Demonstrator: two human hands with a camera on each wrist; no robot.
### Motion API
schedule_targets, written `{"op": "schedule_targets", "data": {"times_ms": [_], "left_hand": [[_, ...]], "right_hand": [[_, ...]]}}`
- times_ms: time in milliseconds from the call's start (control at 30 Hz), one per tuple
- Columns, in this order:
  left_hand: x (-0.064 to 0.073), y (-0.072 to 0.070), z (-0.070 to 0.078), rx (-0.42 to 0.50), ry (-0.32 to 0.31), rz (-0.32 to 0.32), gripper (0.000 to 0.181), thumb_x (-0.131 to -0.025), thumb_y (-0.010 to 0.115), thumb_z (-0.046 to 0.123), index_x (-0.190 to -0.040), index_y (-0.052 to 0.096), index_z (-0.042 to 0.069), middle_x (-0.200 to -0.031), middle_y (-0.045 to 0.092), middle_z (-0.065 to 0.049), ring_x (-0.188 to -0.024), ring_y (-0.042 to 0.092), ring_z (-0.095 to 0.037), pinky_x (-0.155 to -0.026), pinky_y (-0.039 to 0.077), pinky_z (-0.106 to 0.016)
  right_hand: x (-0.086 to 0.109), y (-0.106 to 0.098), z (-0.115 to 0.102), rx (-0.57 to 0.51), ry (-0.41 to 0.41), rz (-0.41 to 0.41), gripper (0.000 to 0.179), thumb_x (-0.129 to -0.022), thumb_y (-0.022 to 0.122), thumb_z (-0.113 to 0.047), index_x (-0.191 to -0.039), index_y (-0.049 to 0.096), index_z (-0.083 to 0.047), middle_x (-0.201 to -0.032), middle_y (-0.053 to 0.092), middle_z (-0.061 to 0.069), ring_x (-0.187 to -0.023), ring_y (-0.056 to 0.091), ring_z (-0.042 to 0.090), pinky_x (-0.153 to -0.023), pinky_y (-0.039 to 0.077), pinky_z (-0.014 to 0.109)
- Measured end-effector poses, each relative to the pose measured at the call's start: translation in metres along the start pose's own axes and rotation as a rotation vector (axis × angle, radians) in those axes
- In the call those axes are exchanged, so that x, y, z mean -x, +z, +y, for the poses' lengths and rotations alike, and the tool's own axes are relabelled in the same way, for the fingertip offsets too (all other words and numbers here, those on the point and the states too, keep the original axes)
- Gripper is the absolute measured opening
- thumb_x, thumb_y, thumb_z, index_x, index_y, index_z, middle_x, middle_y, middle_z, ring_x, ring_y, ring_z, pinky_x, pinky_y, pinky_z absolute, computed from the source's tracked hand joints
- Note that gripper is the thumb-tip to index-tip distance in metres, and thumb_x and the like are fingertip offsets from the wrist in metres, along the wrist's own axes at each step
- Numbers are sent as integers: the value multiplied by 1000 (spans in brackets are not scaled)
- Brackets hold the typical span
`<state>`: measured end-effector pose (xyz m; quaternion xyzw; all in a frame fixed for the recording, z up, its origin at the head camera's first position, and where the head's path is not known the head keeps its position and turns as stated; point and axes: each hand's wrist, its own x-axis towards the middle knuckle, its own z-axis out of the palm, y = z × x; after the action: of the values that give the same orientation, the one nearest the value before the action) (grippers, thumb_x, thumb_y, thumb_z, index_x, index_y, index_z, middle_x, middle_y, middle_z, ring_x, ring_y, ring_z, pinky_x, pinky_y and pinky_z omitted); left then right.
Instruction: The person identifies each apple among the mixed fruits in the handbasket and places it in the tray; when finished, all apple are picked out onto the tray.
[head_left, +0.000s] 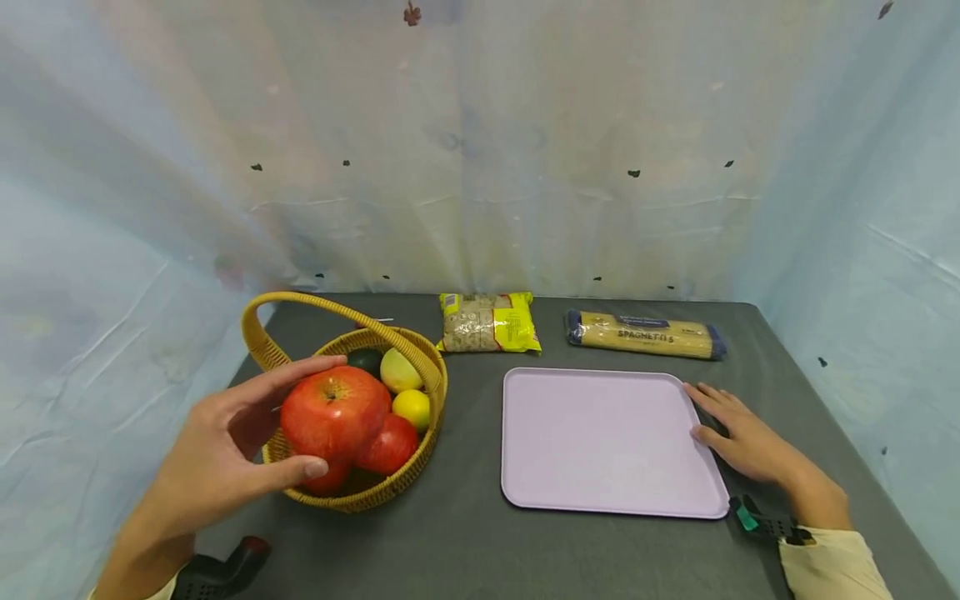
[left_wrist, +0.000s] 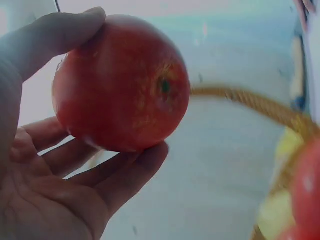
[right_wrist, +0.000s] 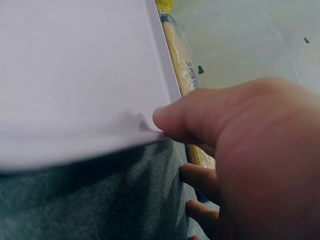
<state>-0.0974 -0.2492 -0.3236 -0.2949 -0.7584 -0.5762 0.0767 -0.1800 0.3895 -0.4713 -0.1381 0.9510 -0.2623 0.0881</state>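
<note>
In the head view, my left hand (head_left: 217, 454) holds a large red apple (head_left: 333, 408) over the left side of a wicker basket (head_left: 378, 498). The left wrist view shows thumb and fingers curved round the apple (left_wrist: 120, 85) from opposite sides. Inside the basket are more red fruit (head_left: 393, 446), a yellow lemon (head_left: 412, 408), a pale green fruit (head_left: 400, 372) and a dark green one (head_left: 365, 360). At the right edge of a lilac tray (head_left: 611, 442) lies my right hand (head_left: 750, 437). Its thumb touches the rim, and the other fingers extend beside the tray.
A yellow packet (head_left: 487, 323) with a see-through window lies at the back of the grey table (head_left: 465, 533). To its right, behind the tray, is a packet of spaghetti (head_left: 645, 335). The basket's tall handle (head_left: 300, 298) arches over the fruit. Pale curtains (head_left: 480, 150) surround the table.
</note>
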Motion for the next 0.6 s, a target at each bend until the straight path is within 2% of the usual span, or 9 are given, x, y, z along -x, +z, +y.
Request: {"op": "schedule_targets", "data": {"times_ms": [100,233,467,600], "left_hand": [[-12,15,14,77,114,-57,94,-66,89,-26,-152,54,-12,-150,63,-27,-131,68,-26,-105,60,-27],[-34,38,31,68,170,-84,93,-66,94,-19,-151,59,-7,-145,67,-24,-126,70,-28,-103,62,-31],[-75,80,40,64,186,-130,94,-70,100,-5,-155,62,9,-145,71,-10,-125,73,-29,-99,65,-41],[-96,105,40,93,172,-130,90,-72,100,1,-154,64,13,-147,71,-4,-128,72,-24,-99,65,-42]], "right_hand": [[2,0,2,-6,15,-1,77,-108,68,-28,-173,29,-9,-172,23,41,-156,14,70,-114,18,91],[3,-1,4,-1,33,-2,77,-110,66,-31,-174,27,-12,-172,23,41,-157,13,70,-113,17,92],[0,2,3,-13,21,5,76,-110,66,-30,-174,29,-12,-172,23,40,-157,13,70,-113,17,92],[2,4,1,-35,11,20,75,-109,66,-29,-173,31,-12,-173,23,40,-157,12,70,-114,16,91]]}}
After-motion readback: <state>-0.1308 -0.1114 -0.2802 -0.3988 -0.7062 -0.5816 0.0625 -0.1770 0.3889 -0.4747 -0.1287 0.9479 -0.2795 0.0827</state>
